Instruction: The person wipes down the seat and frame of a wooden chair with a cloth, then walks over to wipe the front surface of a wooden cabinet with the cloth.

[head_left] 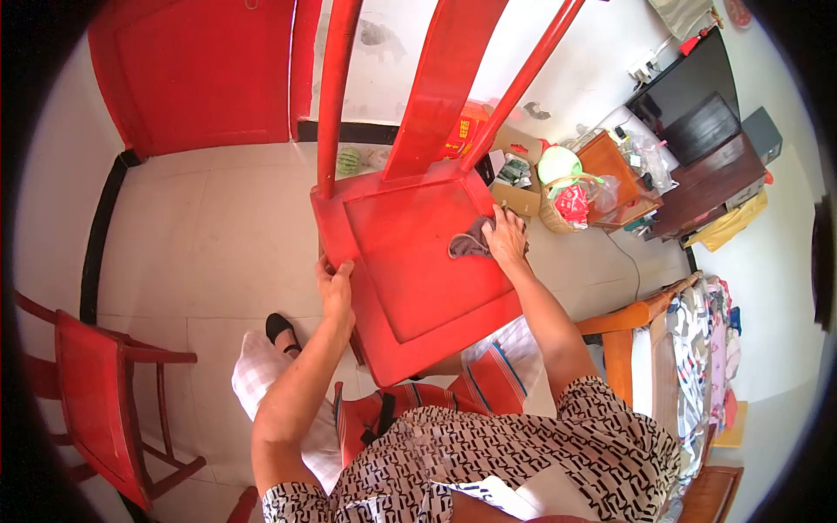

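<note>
A red wooden chair (pixel 418 261) stands in front of me, its seat below my hands and its slatted back rising at the top of the view. My left hand (pixel 335 283) grips the left edge of the seat, thumb on top and fingers over the side. On the right side of the seat, my right hand (pixel 506 237) is closed on a dark greyish-brown cloth (pixel 471 242), pressed against the wood near the edge. Part of the cloth lies flat on the seat; the rest is under my fingers.
A second red chair (pixel 96 401) stands at the lower left. Beyond my chair are a watermelon (pixel 348 160), an open cardboard box (pixel 520 199) and a wicker basket (pixel 558 215). A television (pixel 689 100) sits on a dark cabinet at right, above a bed (pixel 641 366).
</note>
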The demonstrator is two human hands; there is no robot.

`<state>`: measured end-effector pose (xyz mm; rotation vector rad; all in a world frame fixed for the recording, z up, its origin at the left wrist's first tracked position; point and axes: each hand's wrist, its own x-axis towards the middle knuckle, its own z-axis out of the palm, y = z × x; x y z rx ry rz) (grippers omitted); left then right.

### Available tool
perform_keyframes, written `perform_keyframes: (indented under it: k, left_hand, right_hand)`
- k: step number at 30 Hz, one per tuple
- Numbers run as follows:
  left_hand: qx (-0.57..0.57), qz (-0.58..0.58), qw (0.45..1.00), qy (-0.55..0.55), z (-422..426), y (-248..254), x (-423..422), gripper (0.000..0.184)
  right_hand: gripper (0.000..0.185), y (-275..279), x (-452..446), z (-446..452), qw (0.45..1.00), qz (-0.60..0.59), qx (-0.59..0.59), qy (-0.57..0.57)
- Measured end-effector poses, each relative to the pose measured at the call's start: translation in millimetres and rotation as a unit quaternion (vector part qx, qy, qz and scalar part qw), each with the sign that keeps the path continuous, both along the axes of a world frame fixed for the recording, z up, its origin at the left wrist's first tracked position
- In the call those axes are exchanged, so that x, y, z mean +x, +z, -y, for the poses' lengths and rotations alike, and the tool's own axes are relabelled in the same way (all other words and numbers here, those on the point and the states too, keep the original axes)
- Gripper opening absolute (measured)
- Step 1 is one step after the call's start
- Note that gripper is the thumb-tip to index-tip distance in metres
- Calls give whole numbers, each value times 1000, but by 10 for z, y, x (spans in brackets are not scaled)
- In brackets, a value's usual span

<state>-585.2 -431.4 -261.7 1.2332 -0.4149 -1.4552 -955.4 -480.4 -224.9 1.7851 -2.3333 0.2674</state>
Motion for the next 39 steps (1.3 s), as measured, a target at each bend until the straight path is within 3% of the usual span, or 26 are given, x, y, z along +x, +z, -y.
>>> perform_keyframes:
  k: [10,19,34,39]
  left_hand:
    - [26,31,999,2,-152,297,-15,65]
    - [-3,-1,1000,8,-202,185,-37,61]
    - [-2,-13,1000,21,78,-113,-75,53]
    - [-7,7,1000,26,136,-161,-64,52]
  right_hand:
    - [62,81,270,771,998,-18,30,-48]
    - [55,45,310,1011,999,-25,8,-39]
    - [56,-87,135,408,1000,-10,-3,25]
    - [53,-156,121,-95,995,-42,-73,43]
